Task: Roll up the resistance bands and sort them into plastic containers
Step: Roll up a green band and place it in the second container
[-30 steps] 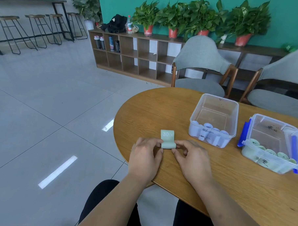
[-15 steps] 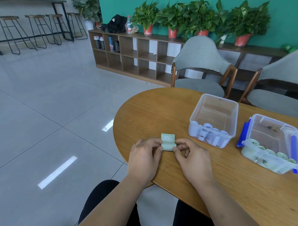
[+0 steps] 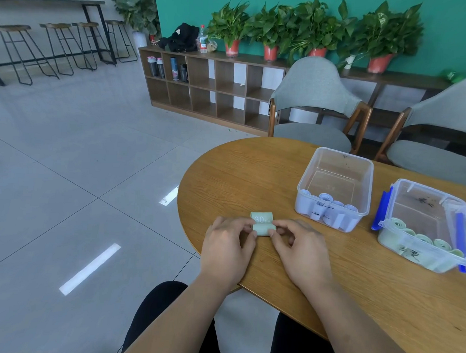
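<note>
A pale green resistance band (image 3: 262,223) marked "30" lies on the round wooden table (image 3: 253,177), almost fully rolled, with only a short flat end showing. My left hand (image 3: 230,245) pinches the roll's left end and my right hand (image 3: 298,248) pinches its right end. A clear container (image 3: 335,188) to the right holds several rolled pale lilac bands. Further right, a clear container with blue clips (image 3: 422,227) holds several rolled green bands.
Two grey chairs (image 3: 317,105) stand behind the table. A low wooden shelf (image 3: 217,87) with potted plants runs along the green wall. Bar stools (image 3: 58,48) stand at the far left across an open tiled floor. My legs show under the table's edge.
The roll has grown and moved away from me along the band. The flat end with the "30" mark has become shorter. Both hands followed it forward.
</note>
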`<state>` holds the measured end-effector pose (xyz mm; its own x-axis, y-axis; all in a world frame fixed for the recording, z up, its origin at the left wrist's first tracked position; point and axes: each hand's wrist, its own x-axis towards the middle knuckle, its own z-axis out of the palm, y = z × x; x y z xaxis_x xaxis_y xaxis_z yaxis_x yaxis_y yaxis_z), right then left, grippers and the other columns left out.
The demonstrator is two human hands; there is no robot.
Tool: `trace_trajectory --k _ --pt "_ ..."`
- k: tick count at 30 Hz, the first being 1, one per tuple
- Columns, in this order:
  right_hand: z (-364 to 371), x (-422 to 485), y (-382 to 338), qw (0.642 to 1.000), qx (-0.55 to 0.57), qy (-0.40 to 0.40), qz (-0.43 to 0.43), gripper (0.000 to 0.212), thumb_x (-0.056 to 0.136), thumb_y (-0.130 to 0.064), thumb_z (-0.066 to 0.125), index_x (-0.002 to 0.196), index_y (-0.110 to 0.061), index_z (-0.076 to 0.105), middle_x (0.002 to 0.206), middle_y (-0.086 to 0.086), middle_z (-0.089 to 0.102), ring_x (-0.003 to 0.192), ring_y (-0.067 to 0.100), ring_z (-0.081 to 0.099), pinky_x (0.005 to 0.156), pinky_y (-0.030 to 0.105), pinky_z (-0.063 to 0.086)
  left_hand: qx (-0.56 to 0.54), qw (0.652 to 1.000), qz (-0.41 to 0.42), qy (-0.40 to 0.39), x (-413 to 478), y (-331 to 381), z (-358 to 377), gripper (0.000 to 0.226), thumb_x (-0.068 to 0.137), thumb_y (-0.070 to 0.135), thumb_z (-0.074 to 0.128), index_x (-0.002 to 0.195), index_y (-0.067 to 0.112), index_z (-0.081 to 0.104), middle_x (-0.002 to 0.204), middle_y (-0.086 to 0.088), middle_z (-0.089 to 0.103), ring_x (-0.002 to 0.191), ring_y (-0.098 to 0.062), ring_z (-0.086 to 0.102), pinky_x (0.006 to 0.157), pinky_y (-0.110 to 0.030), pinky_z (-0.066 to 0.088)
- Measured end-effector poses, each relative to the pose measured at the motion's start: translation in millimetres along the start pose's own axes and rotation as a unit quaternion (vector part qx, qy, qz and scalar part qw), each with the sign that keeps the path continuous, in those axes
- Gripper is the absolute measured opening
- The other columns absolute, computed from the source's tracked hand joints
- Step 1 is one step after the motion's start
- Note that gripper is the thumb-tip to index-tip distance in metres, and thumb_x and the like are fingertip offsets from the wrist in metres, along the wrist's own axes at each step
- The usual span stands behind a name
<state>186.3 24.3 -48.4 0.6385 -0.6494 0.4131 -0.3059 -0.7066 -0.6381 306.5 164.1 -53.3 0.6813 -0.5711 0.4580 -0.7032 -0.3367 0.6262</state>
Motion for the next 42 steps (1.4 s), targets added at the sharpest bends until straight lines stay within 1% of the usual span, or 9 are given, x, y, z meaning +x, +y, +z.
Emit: trace_trajectory --k 3,7,13,19,21,24,27,33,42 --pt "0.8 0.2 0.1 1.000 -0.011 -0.012 0.001 0.027 0.088 -0.034 0.080 0.114 -0.040 0.075 0.091 -0.021 0.066 0.077 0.005 0.058 0.075 0.037 0.056 0.006 1.000 0.006 0.000 0.1 0.2 0.3 0.023 0.097 0.035 0.071 0.120 0.039 0.071 0.101 0.026 0.071 0.097 -0.003 0.054 0.091 -0.036 0.051" --pt "-0.9 1.0 -1.3 1.000 0.002 -0.006 0.011 0.032 0.086 -0.032 0.083 0.116 -0.038 0.072 0.087 -0.022 0.067 0.073 0.005 0.058 0.073 0.036 0.056 -0.005 1.000 -0.001 0.002 -0.2 0.7 -0.6 0.028 0.094 0.035 0.075 0.120 0.040 0.070 0.096 0.027 0.070 0.094 -0.002 0.055 0.092 -0.034 0.051" --pt "-2.1 -0.3 -1.3 1.000 0.025 0.001 0.019 0.019 0.089 -0.034 0.081 0.104 -0.037 0.070 0.083 -0.022 0.068 0.070 0.005 0.059 0.069 0.036 0.056 -0.010 1.000 -0.015 -0.008 0.3 -0.6 -0.3 0.029 0.090 0.031 0.077 0.117 0.039 0.069 0.093 0.027 0.068 0.095 -0.001 0.055 0.094 -0.031 0.050" --pt "-3.0 0.2 -2.5 1.000 0.019 0.002 0.015 0.013 0.090 -0.037 0.079 0.102 -0.036 0.074 0.083 -0.022 0.069 0.070 0.005 0.059 0.069 0.035 0.055 -0.005 1.000 -0.014 -0.010 0.1 -1.0 -0.1 0.023 0.093 0.030 0.075 0.114 0.038 0.070 0.093 0.028 0.068 0.094 0.004 0.053 0.094 -0.028 0.048" --pt "-2.5 0.1 -2.0 1.000 0.016 0.002 0.014 0.019 0.087 -0.035 0.083 0.103 -0.036 0.074 0.084 -0.022 0.068 0.073 0.005 0.059 0.071 0.032 0.055 -0.002 1.000 -0.013 -0.008 0.7 -0.9 0.4 0.023 0.094 0.030 0.075 0.115 0.037 0.070 0.094 0.028 0.069 0.093 0.003 0.052 0.092 -0.029 0.048" --pt "-1.1 -0.6 -0.3 1.000 0.009 -0.007 0.015 0.032 0.081 -0.024 0.087 0.109 -0.036 0.074 0.086 -0.022 0.067 0.077 0.004 0.060 0.074 0.031 0.056 0.001 1.000 -0.014 -0.009 1.1 -1.3 0.8 0.024 0.094 0.030 0.075 0.116 0.038 0.069 0.095 0.028 0.068 0.092 0.003 0.052 0.091 -0.029 0.049" --pt "0.1 0.7 0.1 1.000 0.012 -0.009 0.021 0.034 0.084 -0.020 0.085 0.112 -0.035 0.075 0.088 -0.022 0.067 0.078 0.003 0.060 0.076 0.031 0.056 -0.005 1.000 -0.018 -0.020 1.6 -1.4 0.3 0.030 0.092 0.028 0.076 0.119 0.040 0.069 0.096 0.029 0.067 0.094 0.003 0.052 0.092 -0.029 0.050" --pt "-0.1 0.5 0.9 1.000 0.016 -0.015 0.018 0.030 0.089 -0.023 0.082 0.114 -0.036 0.074 0.091 -0.021 0.066 0.081 0.003 0.060 0.077 0.033 0.056 -0.002 1.000 -0.011 -0.024 1.4 -1.3 -0.2 0.033 0.093 0.023 0.076 0.121 0.038 0.069 0.098 0.027 0.066 0.095 0.000 0.052 0.092 -0.033 0.051" --pt "0.0 0.9 -0.1 0.999 -0.011 -0.033 0.005 0.021 0.096 -0.037 0.073 0.116 -0.036 0.073 0.092 -0.020 0.062 0.085 0.001 0.059 0.078 0.031 0.055 0.020 1.000 0.008 -0.016 2.1 -0.7 -1.8 0.023 0.100 0.031 0.067 0.122 0.035 0.071 0.101 0.023 0.063 0.097 -0.004 0.051 0.089 -0.034 0.052"
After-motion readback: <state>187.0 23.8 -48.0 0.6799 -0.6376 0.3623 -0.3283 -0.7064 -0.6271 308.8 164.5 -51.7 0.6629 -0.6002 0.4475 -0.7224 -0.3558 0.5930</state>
